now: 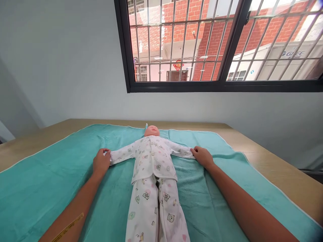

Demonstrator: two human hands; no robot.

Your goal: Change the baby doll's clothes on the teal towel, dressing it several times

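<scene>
A baby doll (152,130) in white printed pyjamas (151,168) lies on its back on a teal blanket (50,174), arms stretched out to both sides. My left hand (101,162) is closed round the cuff of the doll's sleeve on the left. My right hand (202,156) grips the end of the other sleeve, fingers curled over it. Both my forearms reach in from the bottom of the view, one on each side of the doll's legs.
The blanket covers a wooden table (277,168) that stands against a pale wall. A barred window (217,43) above looks onto a brick building. A yellow tape strip (68,228) is on my left forearm.
</scene>
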